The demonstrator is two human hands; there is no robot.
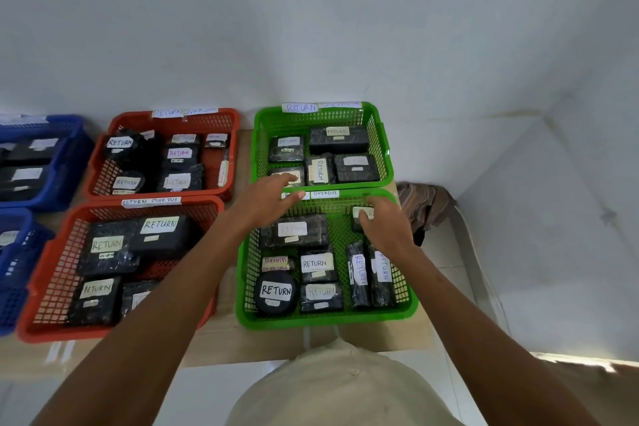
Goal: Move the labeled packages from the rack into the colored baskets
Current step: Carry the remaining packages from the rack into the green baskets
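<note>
Here, right hand (383, 221) clasps a package (361, 214) in the green basket (325, 318); left hand (273, 197) open.

Green baskets (387, 162), red baskets (103, 166), black packages (339, 140).

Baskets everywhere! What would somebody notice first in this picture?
Probably the bright baskets on the table: two green baskets on the right, two red baskets in the middle, blue baskets at the left edge. All hold black packages labeled RETURN. The left hand and right hand reach into the near green basket.
</note>
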